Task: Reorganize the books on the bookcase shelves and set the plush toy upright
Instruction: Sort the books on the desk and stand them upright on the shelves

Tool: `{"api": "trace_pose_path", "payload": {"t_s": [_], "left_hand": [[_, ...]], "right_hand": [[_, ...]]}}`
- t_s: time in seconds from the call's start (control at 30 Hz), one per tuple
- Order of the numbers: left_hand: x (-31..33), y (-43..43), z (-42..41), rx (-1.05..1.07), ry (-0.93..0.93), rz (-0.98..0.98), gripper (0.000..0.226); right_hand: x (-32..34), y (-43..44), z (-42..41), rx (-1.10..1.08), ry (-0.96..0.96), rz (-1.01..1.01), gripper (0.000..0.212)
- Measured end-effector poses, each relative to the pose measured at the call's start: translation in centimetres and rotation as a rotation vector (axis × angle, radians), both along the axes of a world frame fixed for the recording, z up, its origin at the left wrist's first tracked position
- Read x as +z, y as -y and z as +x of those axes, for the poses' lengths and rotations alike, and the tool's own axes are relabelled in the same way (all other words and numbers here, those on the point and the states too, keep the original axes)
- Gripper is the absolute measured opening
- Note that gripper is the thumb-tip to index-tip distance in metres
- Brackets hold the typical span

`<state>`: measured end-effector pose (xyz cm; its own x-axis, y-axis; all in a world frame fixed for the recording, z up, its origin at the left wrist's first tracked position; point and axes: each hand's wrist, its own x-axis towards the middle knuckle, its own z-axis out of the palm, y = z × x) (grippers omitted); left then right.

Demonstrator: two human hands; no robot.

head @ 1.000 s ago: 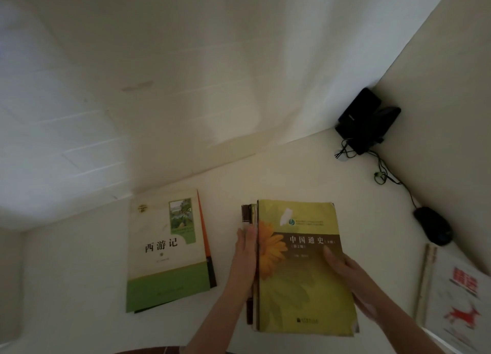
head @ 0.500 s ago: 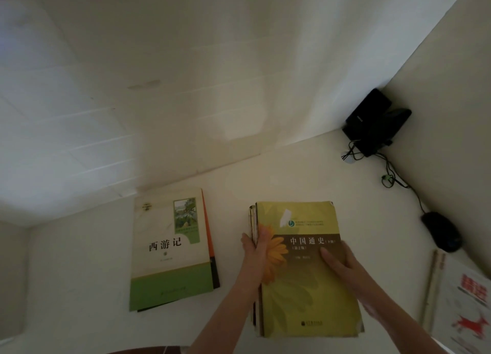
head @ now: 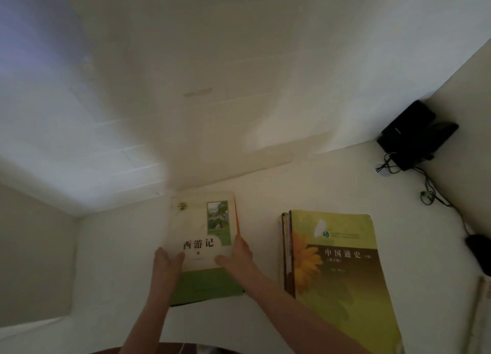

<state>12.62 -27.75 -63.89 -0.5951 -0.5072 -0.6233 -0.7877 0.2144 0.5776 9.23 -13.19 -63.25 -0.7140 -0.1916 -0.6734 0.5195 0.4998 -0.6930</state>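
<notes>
A white-and-green book (head: 204, 228) lies flat on the white shelf (head: 265, 194), on top of an orange-edged book. My left hand (head: 167, 263) grips its left edge, thumb on the cover. My right hand (head: 237, 258) holds its right edge, thumb also on the cover. To the right lies a yellow-green book with a flower (head: 342, 274), stacked on other books, with no hand on it. No plush toy is in view.
A black speaker-like device (head: 414, 134) with cables sits in the back right corner. A black mouse (head: 479, 252) lies at the right edge. Another book's edge (head: 485, 313) shows at the lower right. The shelf's walls close in at left and back.
Both hands have left the yellow-green book stack and moved left onto the white-and-green book. The camera has shifted left with them.
</notes>
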Motion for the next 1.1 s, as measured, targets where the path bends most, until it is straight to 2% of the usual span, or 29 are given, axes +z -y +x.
{"api": "trace_pose_path", "payload": {"t_s": [0.07, 0.27, 0.33, 0.4, 0.57, 0.8, 0.9, 1.0, 1.1], "left_hand": [[0.4, -0.7, 0.7, -0.022, -0.019, -0.012, 0.066], [0.3, -1.2, 1.1, -0.027, -0.032, -0.076, 0.058], [0.0, -0.5, 1.2, -0.010, -0.026, -0.050, 0.042], [0.0, 0.1, 1.0, 0.019, -0.041, -0.004, 0.027], [0.3, 0.5, 0.0, 0.199, -0.077, 0.266, 0.042], [0.1, -1.8, 1.2, 0.214, -0.240, 0.243, 0.041], [0.8, -1.3, 1.8, 0.232, -0.315, 0.258, 0.037], [2.5, -0.4, 1.9, 0.225, -0.415, 0.262, 0.031], [5.3, 0.7, 1.3, 0.209, -0.517, 0.242, 0.030]], "right_hand": [[-0.5, 0.9, 0.6, 0.023, -0.009, 0.121, 0.090], [-1.0, 0.1, 1.6, 0.033, -0.083, 0.187, 0.091], [-0.9, -0.3, 0.7, 0.073, -0.076, 0.253, 0.093], [-0.9, -0.5, -0.1, 0.046, -0.054, 0.238, 0.093], [-1.2, -0.7, -1.1, 0.009, -0.030, 0.258, 0.074], [-1.7, -1.3, -0.9, -0.029, -0.036, 0.224, 0.073], [-1.4, -1.5, -0.8, -0.076, -0.052, 0.118, 0.071], [0.3, -2.1, -1.3, -0.102, -0.047, -0.166, 0.074], [3.2, -2.4, -2.1, -0.035, -0.197, -0.314, 0.084]]}}
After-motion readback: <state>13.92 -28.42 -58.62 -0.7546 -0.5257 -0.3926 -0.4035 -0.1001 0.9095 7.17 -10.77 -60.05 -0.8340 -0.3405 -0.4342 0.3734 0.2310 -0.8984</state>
